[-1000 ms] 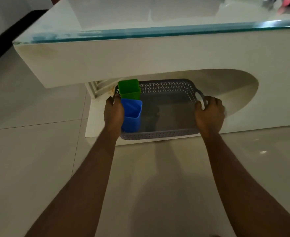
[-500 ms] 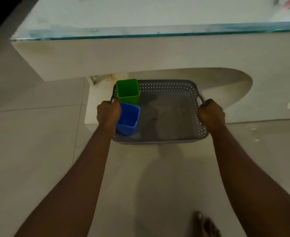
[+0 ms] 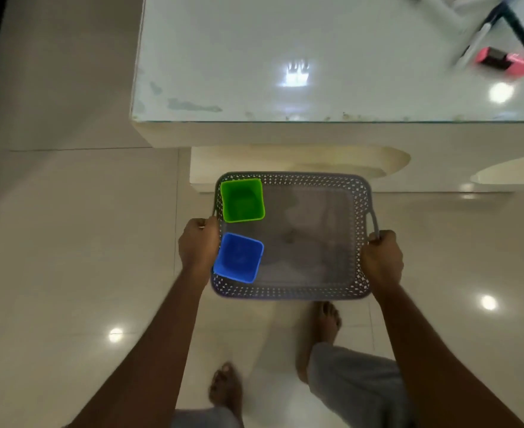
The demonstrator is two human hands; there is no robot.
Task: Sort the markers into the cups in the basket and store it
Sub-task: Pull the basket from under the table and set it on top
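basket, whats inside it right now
The basket holds a green cup and a blue cup, both apparently empty, no markers. The left hand covers its left rim.

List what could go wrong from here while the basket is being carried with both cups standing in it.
1. The green square plastic cup and blue square plastic cup stand loose at the left end of the grey perforated plastic basket; a tilt could tip or slide them.
2. The left hand and right hand grip only the side handles, so a slip would likely drop it onto the glossy tiled floor.
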